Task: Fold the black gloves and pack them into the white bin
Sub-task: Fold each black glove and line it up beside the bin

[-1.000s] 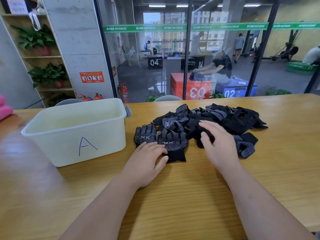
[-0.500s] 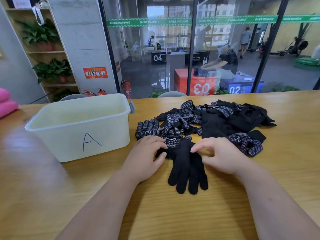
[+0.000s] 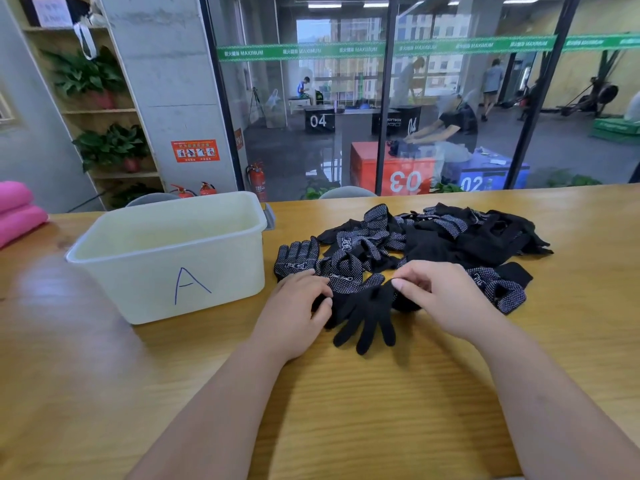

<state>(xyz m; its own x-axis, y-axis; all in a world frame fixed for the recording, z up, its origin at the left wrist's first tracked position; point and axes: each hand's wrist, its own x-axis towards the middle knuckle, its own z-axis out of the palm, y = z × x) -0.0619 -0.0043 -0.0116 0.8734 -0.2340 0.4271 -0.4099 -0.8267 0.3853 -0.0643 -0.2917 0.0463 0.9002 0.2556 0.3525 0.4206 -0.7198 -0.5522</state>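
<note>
left hand (image 3: 294,308) grips flat black knit glove (image 3: 369,318) | right hand (image 3: 441,301) pinches same glove | white plastic bin (image 3: 166,268) just left

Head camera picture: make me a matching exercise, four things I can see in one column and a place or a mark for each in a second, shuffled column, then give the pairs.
Things:
1. white bin
2. plain black glove
3. pink cushions
4. glove pile

Places or marks:
a. at the picture's far left edge
b. held by the left hand and the right hand, fingers pointing toward the camera
c. marked with a blue letter A
d. heaped on the table right of the bin, beyond the hands

Pairs: 1-c, 2-b, 3-a, 4-d
</note>
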